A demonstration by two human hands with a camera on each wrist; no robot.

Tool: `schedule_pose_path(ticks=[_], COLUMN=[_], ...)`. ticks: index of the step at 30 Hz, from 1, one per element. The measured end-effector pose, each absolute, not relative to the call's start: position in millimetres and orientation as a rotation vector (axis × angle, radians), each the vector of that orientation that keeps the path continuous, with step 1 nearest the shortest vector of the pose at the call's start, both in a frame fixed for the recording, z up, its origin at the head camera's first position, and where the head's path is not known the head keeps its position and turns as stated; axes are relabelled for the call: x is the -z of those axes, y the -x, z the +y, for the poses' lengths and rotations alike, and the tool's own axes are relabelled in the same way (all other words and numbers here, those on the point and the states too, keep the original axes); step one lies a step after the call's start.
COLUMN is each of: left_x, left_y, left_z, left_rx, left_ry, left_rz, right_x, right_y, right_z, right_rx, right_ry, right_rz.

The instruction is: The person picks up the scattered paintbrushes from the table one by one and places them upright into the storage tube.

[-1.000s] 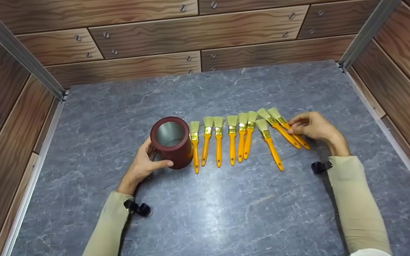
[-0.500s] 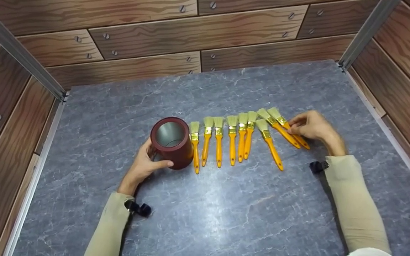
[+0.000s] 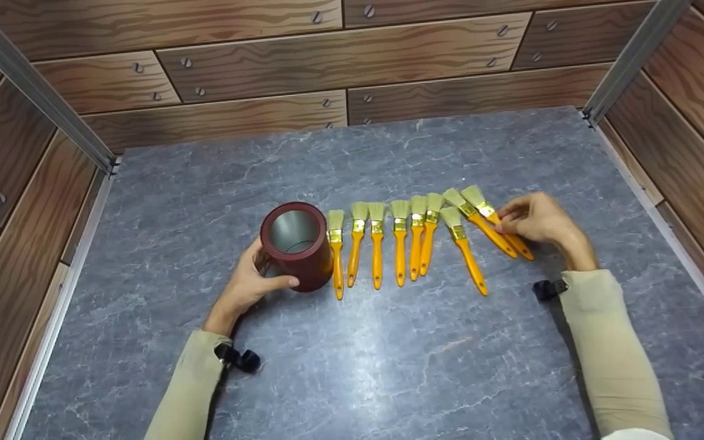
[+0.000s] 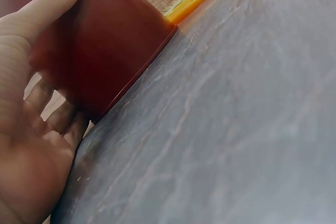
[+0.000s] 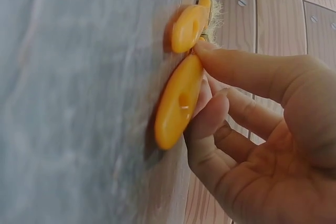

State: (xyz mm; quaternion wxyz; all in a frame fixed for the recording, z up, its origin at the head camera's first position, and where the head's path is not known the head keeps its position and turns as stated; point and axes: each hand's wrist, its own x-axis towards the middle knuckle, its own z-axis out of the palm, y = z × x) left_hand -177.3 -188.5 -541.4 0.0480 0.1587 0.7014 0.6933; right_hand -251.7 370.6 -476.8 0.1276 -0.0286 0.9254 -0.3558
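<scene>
A dark red cylindrical can (image 3: 306,266), open at the top with a grey inside, stands upright on the table. My left hand (image 3: 245,284) holds it from the left, thumb across the front and fingers behind. To its right several paintbrushes with orange handles and pale bristles lie in a row. At the right end of that row my right hand (image 3: 541,219) pinches the last paintbrush (image 3: 480,200) by its handle between thumb and fingers. In the right wrist view this handle (image 5: 178,103) lies against the tabletop, beside a neighbouring paintbrush's handle (image 5: 188,29).
The grey marbled table (image 3: 303,379) is bounded by wood-patterned walls (image 3: 254,73) at the back and both sides. The nearest paintbrush (image 3: 336,256) lies right beside the can. Another paintbrush (image 3: 465,250) lies slanted, apart from its neighbours.
</scene>
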Motion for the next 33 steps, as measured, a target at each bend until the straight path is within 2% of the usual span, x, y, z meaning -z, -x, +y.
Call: schedule_pose_path(ticks=[9,17,23,33], left_x=[543,543,543,544], left_y=[176,178,180,177], left_z=[-190,-189,-186,-189], left_rx=[-2.109,-2.121,-2.136,-2.113], left_ry=[-0.487,-0.500,-0.505,-0.486], left_rz=[2.143,2.143,2.131,2.165], right_x=[478,459,437,404], right_y=[251,246,239,239], right_z=[370,369,352,294], right_rx=[1.067,1.118,1.286,1.542], right_ry=[0.075,0.101,0.287,0.560], right_rz=[2.649,2.654,2.644,2.512])
